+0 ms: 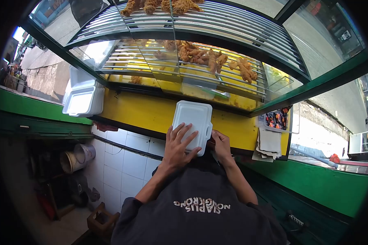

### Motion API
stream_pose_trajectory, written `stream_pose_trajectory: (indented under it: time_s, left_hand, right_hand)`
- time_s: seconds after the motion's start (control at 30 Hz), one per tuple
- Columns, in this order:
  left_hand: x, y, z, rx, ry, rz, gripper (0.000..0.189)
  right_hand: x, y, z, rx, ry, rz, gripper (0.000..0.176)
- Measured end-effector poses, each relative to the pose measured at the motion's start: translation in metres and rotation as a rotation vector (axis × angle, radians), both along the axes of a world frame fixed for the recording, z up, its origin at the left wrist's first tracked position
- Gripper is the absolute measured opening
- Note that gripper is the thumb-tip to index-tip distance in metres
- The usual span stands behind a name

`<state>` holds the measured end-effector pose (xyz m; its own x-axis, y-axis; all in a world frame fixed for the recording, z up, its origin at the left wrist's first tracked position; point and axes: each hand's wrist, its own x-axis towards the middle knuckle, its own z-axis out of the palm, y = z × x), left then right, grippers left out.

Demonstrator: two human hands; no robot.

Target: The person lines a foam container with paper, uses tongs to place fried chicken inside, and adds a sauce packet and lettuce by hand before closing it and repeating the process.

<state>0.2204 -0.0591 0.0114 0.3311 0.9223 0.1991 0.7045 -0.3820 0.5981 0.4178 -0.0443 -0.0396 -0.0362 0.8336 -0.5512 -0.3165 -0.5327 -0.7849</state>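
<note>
A closed white foam takeaway box lies on the front of the yellow counter, its near end by my dark shirt. Across its lid rests my left hand, fingers spread and flat, with the thumb towards the near edge. Close to the box's right edge, below its closing tab, is my right hand. Its thumb and fingers are pinched together. Something thin and reddish shows faintly by those fingertips, too small to name.
Open foam boxes are stacked at the counter's left end. Ahead, a glass display case holds fried chicken on racks, with tongs inside. To the right sit a plastic tub of small packets and a paper stack. Buckets stand lower left.
</note>
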Motion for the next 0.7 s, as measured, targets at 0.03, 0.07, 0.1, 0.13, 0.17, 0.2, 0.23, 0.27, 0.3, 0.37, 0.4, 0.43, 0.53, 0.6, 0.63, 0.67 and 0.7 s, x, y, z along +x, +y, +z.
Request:
stream_pose_trajectory:
  time_s: [0.03, 0.07, 0.1, 0.13, 0.17, 0.2, 0.23, 0.27, 0.3, 0.37, 0.4, 0.43, 0.53, 0.6, 0.63, 0.67, 0.7]
  left_hand:
    - [0.003, 0.000, -0.003, 0.044, 0.057, 0.009, 0.060]
    - [0.004, 0.001, -0.004, 0.089, 0.113, 0.019, 0.049]
    - [0.005, 0.002, -0.004, 0.089, 0.111, 0.014, 0.049]
    - [0.005, 0.002, -0.002, 0.078, 0.097, 0.020, 0.045]
    - [0.005, 0.001, 0.000, 0.066, 0.084, 0.027, 0.042]
    - [0.005, 0.001, 0.000, 0.065, 0.083, 0.024, 0.042]
    - [0.004, 0.002, 0.000, 0.065, 0.086, 0.019, 0.043]
    - [0.004, 0.002, 0.000, 0.066, 0.088, 0.015, 0.043]
    - [0.004, 0.003, 0.001, 0.065, 0.089, 0.013, 0.043]
    - [0.003, 0.003, 0.001, 0.062, 0.087, 0.015, 0.043]
    - [0.004, 0.003, 0.001, 0.061, 0.088, 0.015, 0.043]
    - [0.004, 0.003, 0.000, 0.064, 0.082, 0.014, 0.043]
    - [0.004, 0.003, 0.000, 0.067, 0.081, 0.010, 0.044]
    - [0.004, 0.002, 0.000, 0.068, 0.087, 0.010, 0.044]
    - [0.004, 0.002, -0.001, 0.066, 0.085, 0.005, 0.044]
    - [0.004, 0.002, -0.001, 0.063, 0.083, 0.001, 0.044]
    - [0.004, 0.003, -0.001, 0.064, 0.082, 0.002, 0.044]
  right_hand:
    - [-0.001, 0.000, -0.002, 0.029, 0.005, -0.031, 0.026]
    - [-0.003, 0.002, 0.001, 0.059, 0.009, -0.060, 0.025]
    - [-0.004, 0.002, 0.005, 0.059, 0.007, -0.065, 0.025]
    - [-0.006, 0.003, 0.010, 0.076, -0.022, -0.085, 0.025]
    - [-0.007, 0.003, 0.014, 0.091, -0.051, -0.103, 0.025]
    - [-0.007, 0.004, 0.014, 0.090, -0.051, -0.106, 0.025]
    - [-0.006, 0.005, 0.014, 0.118, -0.135, -0.069, 0.024]
    - [-0.006, 0.006, 0.013, 0.146, -0.218, -0.031, 0.023]
    - [-0.006, 0.007, 0.011, 0.145, -0.218, -0.033, 0.023]
    - [-0.008, 0.009, 0.009, 0.144, -0.196, -0.070, 0.019]
    - [-0.008, 0.009, 0.011, 0.144, -0.195, -0.070, 0.019]
    - [-0.009, 0.009, 0.014, 0.129, -0.158, -0.086, 0.018]
    - [-0.008, 0.008, 0.014, 0.099, -0.079, -0.112, 0.016]
    - [-0.007, 0.007, 0.013, 0.085, -0.037, -0.121, 0.016]
    - [-0.007, 0.007, 0.013, 0.074, -0.047, -0.112, 0.017]
    - [-0.007, 0.006, 0.014, 0.063, -0.059, -0.104, 0.018]
    - [-0.006, 0.007, 0.011, 0.064, -0.059, -0.102, 0.018]
